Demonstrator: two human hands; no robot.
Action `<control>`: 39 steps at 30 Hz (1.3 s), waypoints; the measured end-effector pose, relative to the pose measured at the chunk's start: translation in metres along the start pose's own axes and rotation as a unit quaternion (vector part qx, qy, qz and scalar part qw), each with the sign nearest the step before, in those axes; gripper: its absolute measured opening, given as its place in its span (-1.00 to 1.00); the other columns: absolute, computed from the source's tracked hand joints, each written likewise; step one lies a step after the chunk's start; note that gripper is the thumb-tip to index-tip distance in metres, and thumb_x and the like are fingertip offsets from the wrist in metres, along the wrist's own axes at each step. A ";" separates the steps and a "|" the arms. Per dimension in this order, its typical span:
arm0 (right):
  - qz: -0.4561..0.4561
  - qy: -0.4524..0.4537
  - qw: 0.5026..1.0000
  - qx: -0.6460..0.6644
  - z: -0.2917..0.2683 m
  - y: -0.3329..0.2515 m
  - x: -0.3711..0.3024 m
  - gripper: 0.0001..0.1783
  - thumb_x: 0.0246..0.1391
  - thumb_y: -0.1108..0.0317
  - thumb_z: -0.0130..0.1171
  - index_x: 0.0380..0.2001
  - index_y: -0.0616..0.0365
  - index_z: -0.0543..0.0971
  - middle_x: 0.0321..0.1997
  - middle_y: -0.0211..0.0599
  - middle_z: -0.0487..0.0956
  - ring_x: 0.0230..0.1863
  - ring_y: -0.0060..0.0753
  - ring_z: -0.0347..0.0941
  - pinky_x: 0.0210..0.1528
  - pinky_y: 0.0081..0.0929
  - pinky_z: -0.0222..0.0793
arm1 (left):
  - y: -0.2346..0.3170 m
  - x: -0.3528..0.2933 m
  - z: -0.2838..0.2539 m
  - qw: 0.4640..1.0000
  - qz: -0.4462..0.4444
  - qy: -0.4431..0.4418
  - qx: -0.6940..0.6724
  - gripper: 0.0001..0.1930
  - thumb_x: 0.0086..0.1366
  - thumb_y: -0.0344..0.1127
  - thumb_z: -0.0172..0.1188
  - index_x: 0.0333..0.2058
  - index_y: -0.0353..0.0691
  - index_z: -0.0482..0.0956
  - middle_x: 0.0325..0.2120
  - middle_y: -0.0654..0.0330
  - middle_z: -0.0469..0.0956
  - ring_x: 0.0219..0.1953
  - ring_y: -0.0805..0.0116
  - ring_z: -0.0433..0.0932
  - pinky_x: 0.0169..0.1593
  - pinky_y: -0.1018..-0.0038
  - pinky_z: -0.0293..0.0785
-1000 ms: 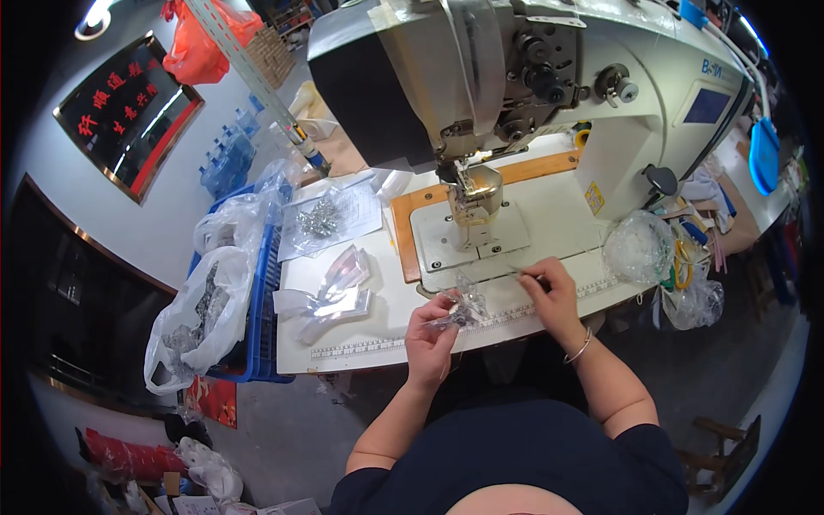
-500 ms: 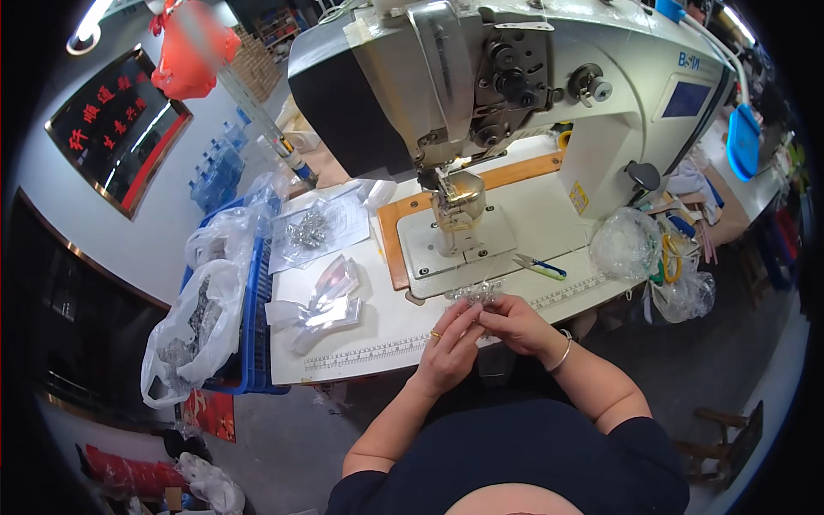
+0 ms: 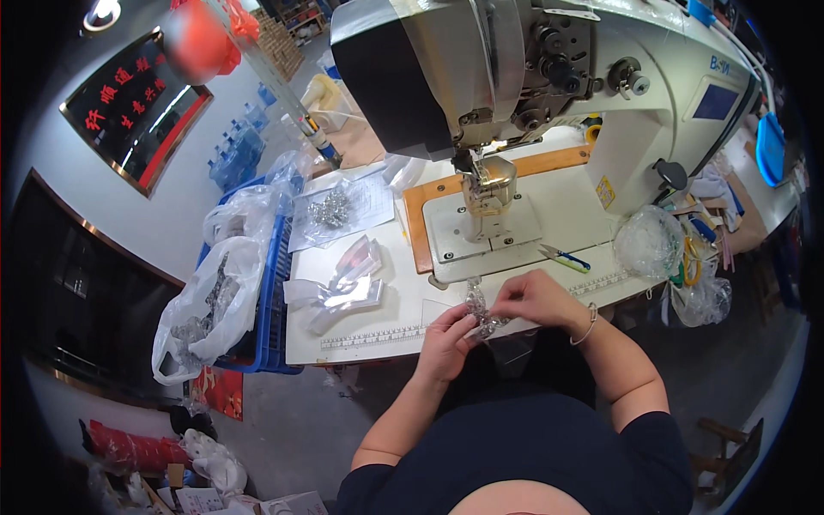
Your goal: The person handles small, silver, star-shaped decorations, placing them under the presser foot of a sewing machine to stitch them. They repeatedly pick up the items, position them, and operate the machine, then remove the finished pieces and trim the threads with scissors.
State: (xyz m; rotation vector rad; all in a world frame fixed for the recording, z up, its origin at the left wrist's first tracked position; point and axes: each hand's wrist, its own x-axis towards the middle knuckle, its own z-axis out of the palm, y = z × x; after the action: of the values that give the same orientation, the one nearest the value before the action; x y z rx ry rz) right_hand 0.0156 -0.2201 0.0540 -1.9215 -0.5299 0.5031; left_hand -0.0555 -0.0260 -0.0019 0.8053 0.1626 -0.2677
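Observation:
A glittery silver-and-clear beaded piece (image 3: 475,297) is held at the front edge of the sewing table, its exact kind unclear. My left hand (image 3: 446,343) has its fingers closed on the piece's left side. From the right, my right hand (image 3: 541,300) pinches at its other side, fingertips pressed together; the beads partly hide that grip. Just beyond my hands stands a large white sewing machine (image 3: 648,120) with a metal post bed (image 3: 489,190). Small thread snips (image 3: 566,258) with a green-and-blue handle lie beyond my right hand.
Clear plastic strips (image 3: 345,287) and a heap of silver beaded pieces (image 3: 330,209) on paper lie at left. A blue crate (image 3: 273,296) with a white plastic bag (image 3: 236,283) adjoins the table. A round clear bundle (image 3: 650,243) sits right, beside yellow-handled scissors (image 3: 691,260).
My hands have drawn apart, the right one rising a little, so more of the beaded piece shows between them. The whole view has shifted, with the table and machine further right in the picture.

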 end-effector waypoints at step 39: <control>0.021 0.134 0.913 0.386 0.038 0.052 -0.014 -0.76 0.01 0.50 0.17 -0.20 0.29 0.50 -0.36 -0.34 0.55 -0.40 -0.58 0.47 -0.31 -0.63 0.44 | -0.030 -0.007 0.023 0.994 0.095 0.013 -0.049 -0.58 0.22 -0.44 0.04 0.07 -0.22 0.27 -0.07 0.13 0.40 -0.01 0.34 0.40 0.07 0.39 0.34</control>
State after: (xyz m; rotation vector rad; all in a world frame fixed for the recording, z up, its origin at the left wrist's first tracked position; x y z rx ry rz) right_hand -0.0104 -0.2193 -0.0062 -1.2066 -0.0733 0.3864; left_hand -0.0699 -0.0613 -0.0050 0.7217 0.1209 -0.0695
